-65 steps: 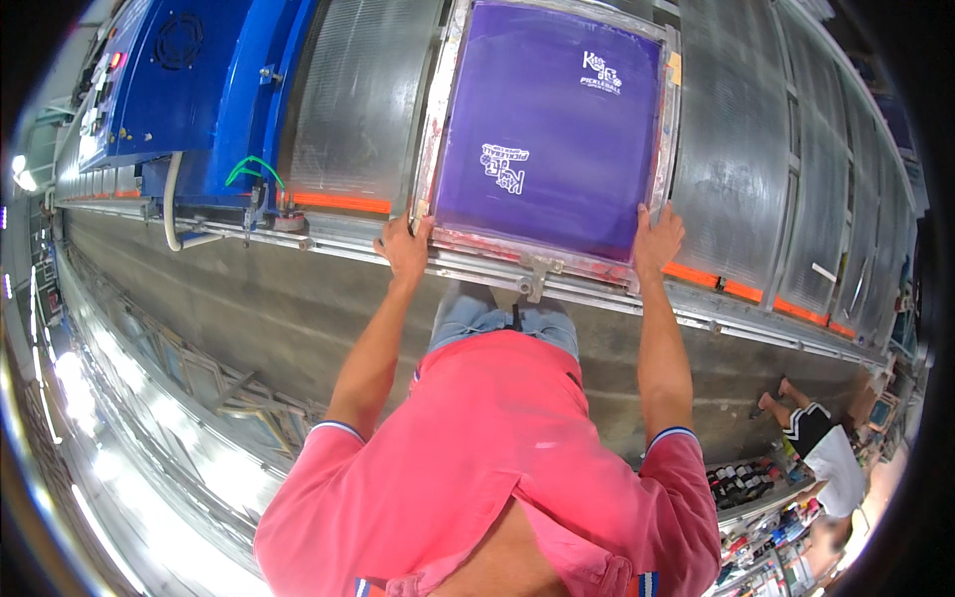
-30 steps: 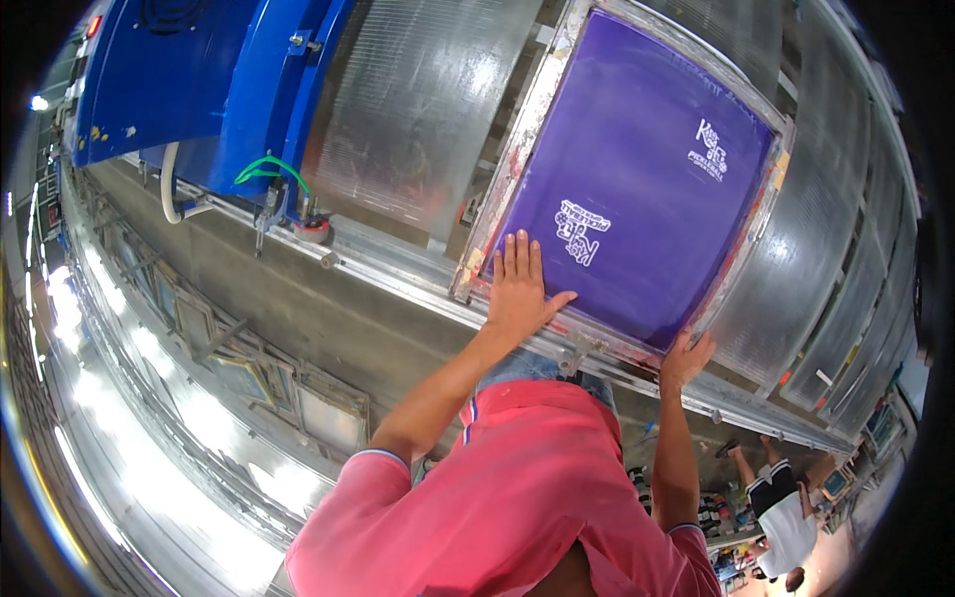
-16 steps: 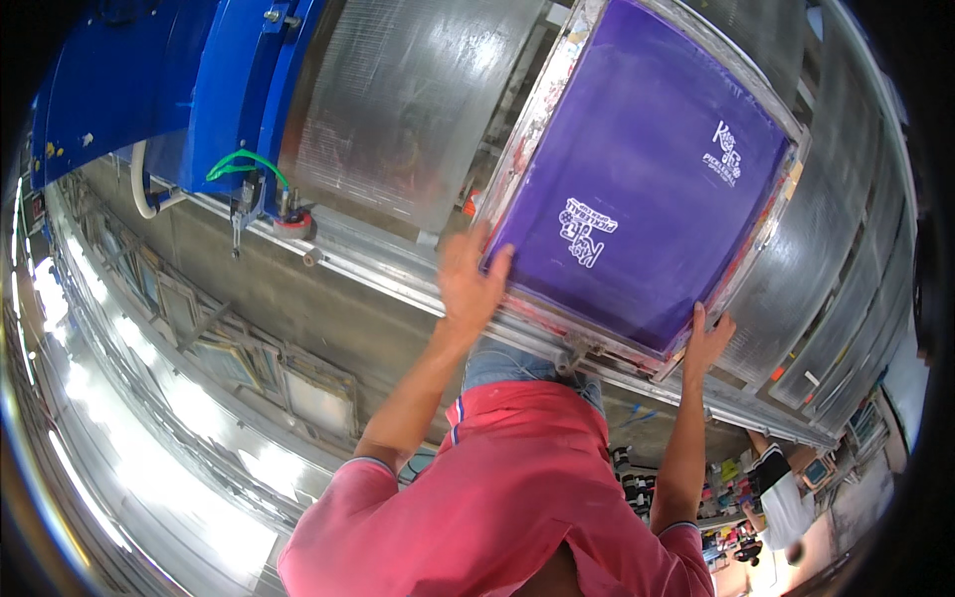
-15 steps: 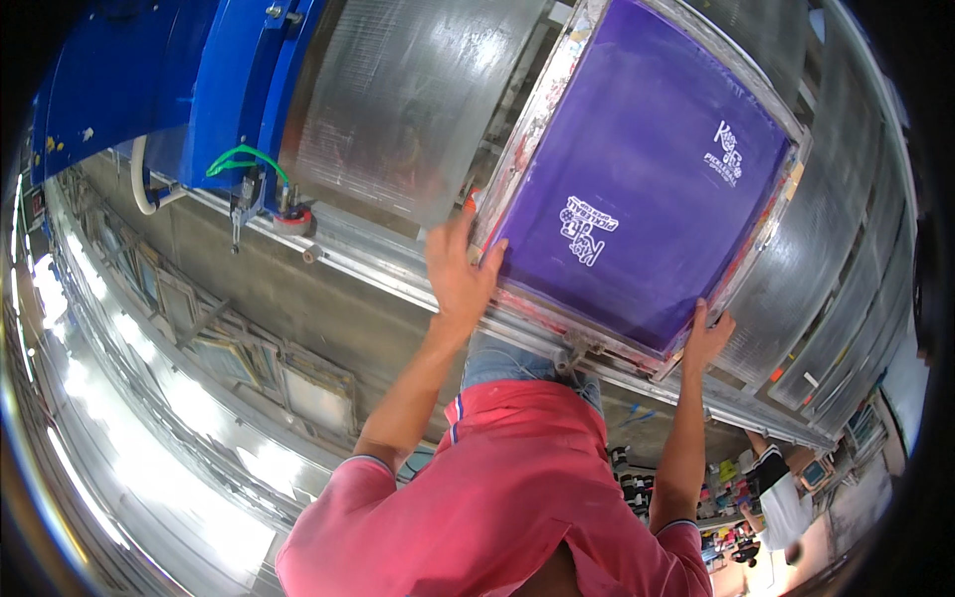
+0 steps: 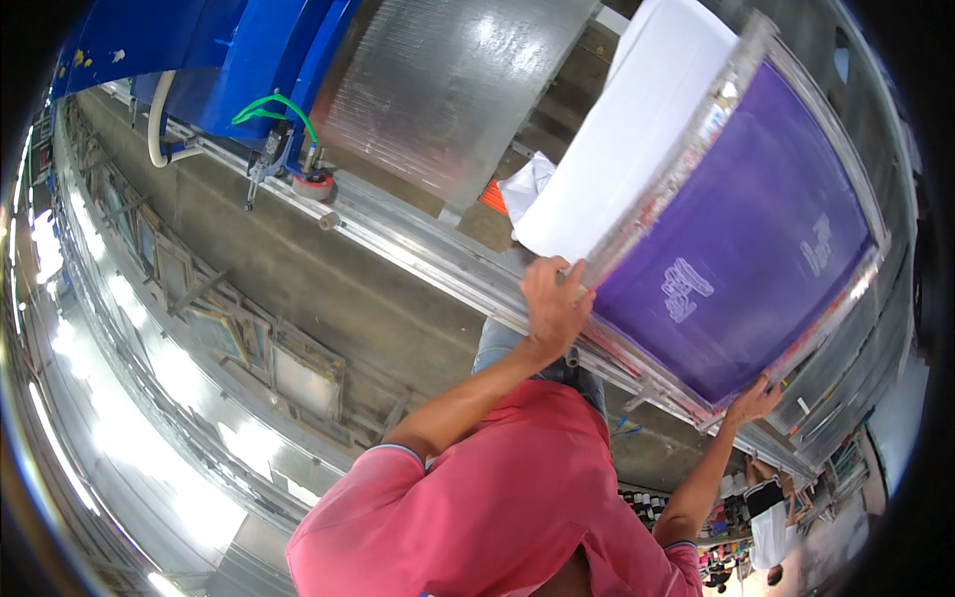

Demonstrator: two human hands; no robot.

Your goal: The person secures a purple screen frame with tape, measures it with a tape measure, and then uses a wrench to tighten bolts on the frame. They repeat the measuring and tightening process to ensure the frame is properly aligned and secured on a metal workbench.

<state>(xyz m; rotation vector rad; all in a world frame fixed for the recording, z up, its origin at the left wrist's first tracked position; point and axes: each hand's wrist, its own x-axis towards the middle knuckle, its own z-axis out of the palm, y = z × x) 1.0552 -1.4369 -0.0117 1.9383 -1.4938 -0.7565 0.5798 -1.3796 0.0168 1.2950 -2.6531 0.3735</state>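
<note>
Both my hands grip a screen printing frame [image 5: 756,249] with stained edges and purple mesh, which carries two pale designs. My left hand [image 5: 557,310] is closed round its near left corner. My right hand [image 5: 754,402] holds the near right corner, its fingers partly hidden by the frame. The frame is tilted, its left side raised. Left of it and partly underneath, a white cloth [image 5: 622,139] lies spread flat, with a crumpled end [image 5: 527,183] at its near left.
A metal rail [image 5: 418,261] runs along the table's near side. Left stands a blue machine [image 5: 259,85] with a green hose [image 5: 274,101]. A glossy grey panel [image 5: 438,90] lies between machine and cloth. Another person [image 5: 768,522] is at the lower right.
The screen printing frame has moved right and tilted up on its left side, both hands going with it. The white cloth that it covered now shows.
</note>
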